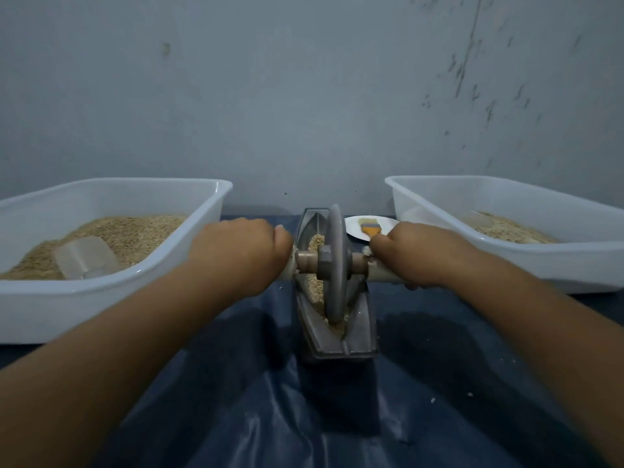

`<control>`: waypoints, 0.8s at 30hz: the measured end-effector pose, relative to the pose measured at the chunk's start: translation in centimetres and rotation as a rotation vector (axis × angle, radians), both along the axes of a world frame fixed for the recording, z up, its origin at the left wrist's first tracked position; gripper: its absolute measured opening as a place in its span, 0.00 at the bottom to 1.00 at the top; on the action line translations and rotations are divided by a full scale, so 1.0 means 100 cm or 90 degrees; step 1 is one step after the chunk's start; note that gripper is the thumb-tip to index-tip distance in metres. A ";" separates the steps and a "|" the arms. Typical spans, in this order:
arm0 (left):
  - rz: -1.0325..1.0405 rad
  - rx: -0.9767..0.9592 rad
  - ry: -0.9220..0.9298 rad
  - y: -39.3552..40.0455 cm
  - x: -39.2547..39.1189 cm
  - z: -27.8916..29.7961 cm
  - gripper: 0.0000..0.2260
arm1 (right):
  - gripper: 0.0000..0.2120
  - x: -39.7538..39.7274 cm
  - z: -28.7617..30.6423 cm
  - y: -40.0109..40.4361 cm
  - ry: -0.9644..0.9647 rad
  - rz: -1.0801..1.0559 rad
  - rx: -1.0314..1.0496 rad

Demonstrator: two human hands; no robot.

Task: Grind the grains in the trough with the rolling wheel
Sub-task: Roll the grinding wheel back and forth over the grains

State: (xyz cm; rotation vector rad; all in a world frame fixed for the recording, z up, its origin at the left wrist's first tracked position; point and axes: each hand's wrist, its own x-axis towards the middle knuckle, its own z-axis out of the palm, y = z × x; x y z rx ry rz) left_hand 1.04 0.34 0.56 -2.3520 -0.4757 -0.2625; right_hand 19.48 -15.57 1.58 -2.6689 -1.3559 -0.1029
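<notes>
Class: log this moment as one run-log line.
left hand: grips axle handle | right hand: grips axle handle | rolling wheel: upright in trough | grains: beside wheel

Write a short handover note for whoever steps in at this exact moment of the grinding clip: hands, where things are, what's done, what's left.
Left hand grips the left axle handle; right hand grips the right one.
Rolling wheel stands upright in the metal trough, between the two hands.
Grains lie in the trough beside the wheel, many looking whole, so grinding is unfinished.
Left: keep rolling along the trough until fine.
</notes>
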 end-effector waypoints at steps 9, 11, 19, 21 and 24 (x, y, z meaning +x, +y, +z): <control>0.020 -0.038 -0.064 0.012 0.018 -0.005 0.17 | 0.13 0.006 -0.013 0.009 -0.092 -0.049 0.083; 0.045 -0.074 -0.084 0.025 0.030 -0.009 0.17 | 0.18 0.013 -0.015 0.025 -0.141 -0.070 0.166; 0.088 -0.052 -0.132 0.044 0.052 -0.014 0.18 | 0.24 0.040 -0.017 0.056 -0.142 -0.063 0.214; 0.085 -0.029 -0.130 0.044 0.052 -0.015 0.19 | 0.23 0.041 -0.019 0.055 -0.140 -0.069 0.217; 0.073 -0.014 -0.111 0.043 0.048 -0.015 0.22 | 0.21 0.035 -0.018 0.050 -0.144 -0.073 0.211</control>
